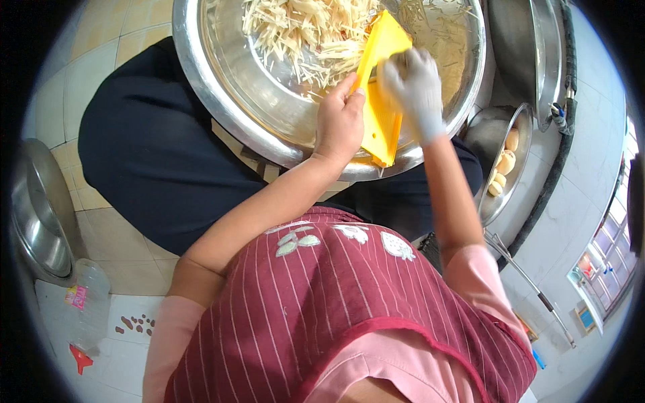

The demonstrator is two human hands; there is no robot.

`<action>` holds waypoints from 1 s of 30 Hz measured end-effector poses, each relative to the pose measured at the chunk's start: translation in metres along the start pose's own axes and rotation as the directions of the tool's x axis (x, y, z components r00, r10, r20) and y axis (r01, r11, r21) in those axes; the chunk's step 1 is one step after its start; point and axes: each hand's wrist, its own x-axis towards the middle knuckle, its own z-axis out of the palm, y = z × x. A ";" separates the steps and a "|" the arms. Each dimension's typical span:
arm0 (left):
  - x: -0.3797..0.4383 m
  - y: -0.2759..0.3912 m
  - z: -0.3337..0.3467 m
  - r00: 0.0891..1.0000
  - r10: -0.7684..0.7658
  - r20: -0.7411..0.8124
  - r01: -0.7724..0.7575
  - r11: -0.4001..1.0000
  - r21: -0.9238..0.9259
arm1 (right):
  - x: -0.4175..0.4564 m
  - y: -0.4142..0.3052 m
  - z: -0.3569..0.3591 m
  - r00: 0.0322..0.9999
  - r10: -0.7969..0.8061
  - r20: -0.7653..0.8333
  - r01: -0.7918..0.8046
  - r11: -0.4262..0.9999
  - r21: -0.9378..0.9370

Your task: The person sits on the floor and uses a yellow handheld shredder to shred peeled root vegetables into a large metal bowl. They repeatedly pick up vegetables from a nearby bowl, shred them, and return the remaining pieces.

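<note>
My bare left hand (340, 118) grips the edge of a yellow plastic mandoline grater (385, 121). The grater leans across a wide stainless steel basin (221, 95), its lower end at the near rim. My right hand (415, 88), in a pale grey glove, is curled against the grater's face and is blurred. Whatever may be under its fingers is hidden. Shredded pale vegetable (312, 35) is heaped in the basin, to the left of the grater's upper end. Thin strips also float in shallow liquid on the basin's right side.
A metal bowl (491, 133) on the right holds several peeled pale root vegetables (505, 162). Beyond it stands a larger metal basin (511, 55), beside a dark padded pipe (541, 194). At left are another metal basin (50, 216), a clear plastic bottle (90, 312) and a red funnel (80, 358).
</note>
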 end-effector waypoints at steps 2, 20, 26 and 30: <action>-0.002 -0.002 -0.002 0.999 0.043 -0.021 -0.042 0.999 0.034 | -0.045 -0.045 -0.032 1.000 -0.016 0.026 0.013 0.992 0.122; 0.002 0.005 0.004 0.998 -0.046 0.040 0.046 0.999 -0.016 | 0.078 0.030 0.031 0.935 0.353 -0.042 -0.354 0.920 -0.168; 0.013 -0.007 -0.005 0.994 -0.013 0.111 0.009 0.999 0.037 | 0.109 0.049 0.014 0.810 0.429 0.400 -0.533 0.823 0.197; 0.015 0.028 -0.027 0.962 0.026 0.273 -0.066 0.989 0.136 | 0.091 0.113 0.007 0.766 0.405 0.500 -0.505 -0.102 0.857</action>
